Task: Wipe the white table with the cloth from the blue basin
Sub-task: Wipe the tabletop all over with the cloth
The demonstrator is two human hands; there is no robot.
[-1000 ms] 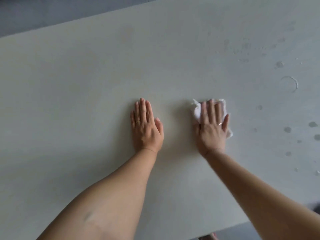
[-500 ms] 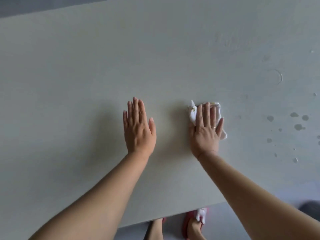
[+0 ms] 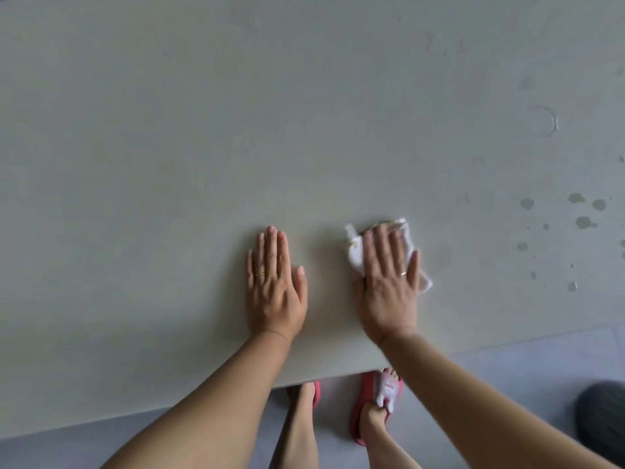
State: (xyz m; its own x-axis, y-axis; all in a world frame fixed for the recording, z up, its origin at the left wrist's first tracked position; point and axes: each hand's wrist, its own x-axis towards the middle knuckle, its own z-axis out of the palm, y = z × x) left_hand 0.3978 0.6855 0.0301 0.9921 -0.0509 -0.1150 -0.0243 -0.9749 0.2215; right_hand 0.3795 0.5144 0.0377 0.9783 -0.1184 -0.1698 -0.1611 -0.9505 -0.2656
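The white table (image 3: 169, 164) fills most of the head view. My right hand (image 3: 389, 282) lies flat with straight fingers on a small white cloth (image 3: 353, 250) and presses it onto the table near the front edge. The cloth shows around my fingertips and beside my little finger. My left hand (image 3: 274, 286) rests flat on the bare table a short way left of the cloth, fingers straight and together. The blue basin is not in view.
Several wet spots (image 3: 583, 222) and a faint ring mark (image 3: 544, 121) lie on the table's right part. The table's front edge (image 3: 490, 346) runs just behind my wrists. Below it are my feet in pink slippers (image 3: 375, 401) and a dark object (image 3: 605, 421) on the floor.
Both hands have slid back toward the table's front edge, the right one dragging the cloth with it. The view has tilted down, bringing my feet and the floor into sight.
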